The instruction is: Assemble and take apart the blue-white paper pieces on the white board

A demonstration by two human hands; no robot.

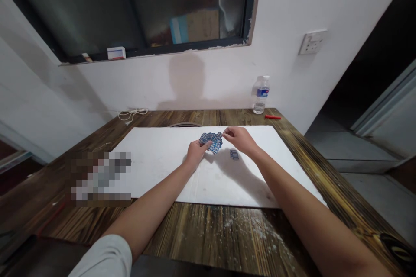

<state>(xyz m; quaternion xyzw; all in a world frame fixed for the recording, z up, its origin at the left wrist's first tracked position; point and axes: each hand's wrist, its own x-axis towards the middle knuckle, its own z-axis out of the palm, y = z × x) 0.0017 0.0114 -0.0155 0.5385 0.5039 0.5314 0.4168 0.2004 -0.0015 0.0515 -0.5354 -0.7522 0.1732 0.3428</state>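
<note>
A white wall with a dark window (130,8) and a wall socket (312,42) stands behind a wooden table (227,233) flecked with white dust. Along the table's far edge are a white cord (131,114), a water bottle (261,94) and a red stick (273,117). A white board (156,147) covers much of the top, and a pixelated patch (100,177) hides its left end. Above the board, the left hand (197,152) closes around the lower end of a fan of blue-and-white cards (212,142). The right hand (235,140) appears to pinch the fan's edge. A small stack of cards (234,154) lies on the board just beside the right hand.
</note>
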